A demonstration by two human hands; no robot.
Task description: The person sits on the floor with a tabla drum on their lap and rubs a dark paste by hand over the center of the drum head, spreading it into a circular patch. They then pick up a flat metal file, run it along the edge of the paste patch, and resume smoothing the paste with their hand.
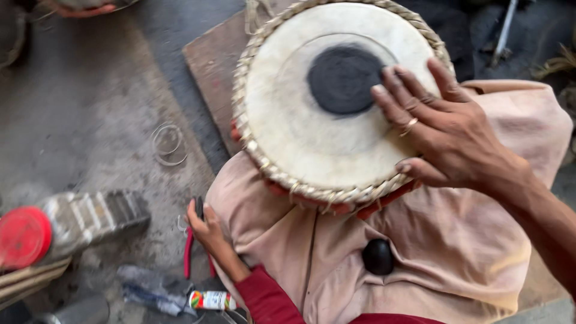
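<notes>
A round drum (300,138) with a pale skin, a black centre patch (343,79) and a braided rim rests on my lap, which is covered by a pinkish cloth (456,252). My right hand (441,129), wearing a ring, lies flat on the drumhead's right side with its fingers spread, the fingertips at the edge of the black patch. My left hand (209,231), in a red sleeve, reaches down to the floor on my left and closes around red-handled pliers (189,252). A smooth black stone (378,257) sits on the cloth below the drum.
A wooden board (210,60) lies under the drum. On the dusty floor are wire rings (169,143), a ribbed container with a red cap (24,237), a small tube (210,299) and crumpled plastic (153,289). Another person's hand (81,9) shows at top left.
</notes>
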